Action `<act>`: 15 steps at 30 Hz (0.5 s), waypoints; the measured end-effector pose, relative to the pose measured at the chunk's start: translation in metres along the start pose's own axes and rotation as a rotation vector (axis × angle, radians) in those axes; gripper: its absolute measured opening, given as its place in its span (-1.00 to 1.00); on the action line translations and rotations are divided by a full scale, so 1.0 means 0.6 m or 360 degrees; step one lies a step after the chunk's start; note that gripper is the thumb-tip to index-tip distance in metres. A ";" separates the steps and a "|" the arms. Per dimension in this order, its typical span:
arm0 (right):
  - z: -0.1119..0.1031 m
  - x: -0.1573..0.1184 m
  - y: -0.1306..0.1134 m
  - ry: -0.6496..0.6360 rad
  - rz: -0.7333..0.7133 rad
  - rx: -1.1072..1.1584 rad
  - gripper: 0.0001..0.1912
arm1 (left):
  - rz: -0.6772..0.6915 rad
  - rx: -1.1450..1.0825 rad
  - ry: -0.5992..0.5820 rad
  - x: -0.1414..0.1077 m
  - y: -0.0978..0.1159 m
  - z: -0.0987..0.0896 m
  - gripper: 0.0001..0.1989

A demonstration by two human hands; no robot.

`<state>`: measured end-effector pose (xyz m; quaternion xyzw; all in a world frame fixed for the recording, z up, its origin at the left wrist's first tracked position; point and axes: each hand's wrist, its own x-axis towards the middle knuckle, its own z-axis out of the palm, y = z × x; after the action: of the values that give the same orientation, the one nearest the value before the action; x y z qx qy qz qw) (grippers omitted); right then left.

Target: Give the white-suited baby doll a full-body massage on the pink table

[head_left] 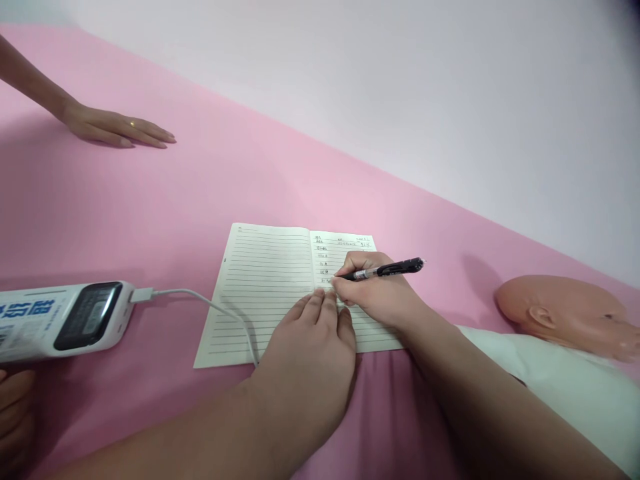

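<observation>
If your left hand (pixel 315 353), fingers loosely together, snags the cable (pixel 220 308), the notebook (pixel 265 273) could shift beneath the pen (pixel 397 268) your right hand (pixel 380 295) clamps in its fingers.

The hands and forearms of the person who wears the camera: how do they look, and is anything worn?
The left hand and right hand are ungloved. No sleeve, watch or bracelet shows on the left forearm or right forearm. No ring shows, though some right-hand fingers are hidden.

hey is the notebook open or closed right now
Open: the notebook lies spread, lined pages showing on both sides of its center fold, with the left hand resting on it.
</observation>
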<state>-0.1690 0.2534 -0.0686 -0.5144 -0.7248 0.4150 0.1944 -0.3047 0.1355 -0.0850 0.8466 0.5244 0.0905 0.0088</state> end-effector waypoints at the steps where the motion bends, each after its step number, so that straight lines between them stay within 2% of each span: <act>1: 0.000 0.000 0.000 -0.0003 -0.0003 0.0005 -0.91 | 0.0002 -0.0002 -0.0005 0.000 0.000 0.000 -0.47; 10: -0.003 0.000 0.003 -0.0012 0.0009 0.0080 -0.92 | 0.0005 -0.0008 -0.0001 0.001 -0.005 0.003 -0.48; 15: 0.003 0.009 0.021 0.0010 0.0041 0.0576 -0.85 | -0.0040 -0.0056 -0.0097 -0.001 -0.004 -0.011 -0.44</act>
<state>-0.1653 0.2594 -0.0803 -0.4816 -0.6311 0.5394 0.2809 -0.3082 0.1359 -0.0786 0.8421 0.5327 0.0738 0.0406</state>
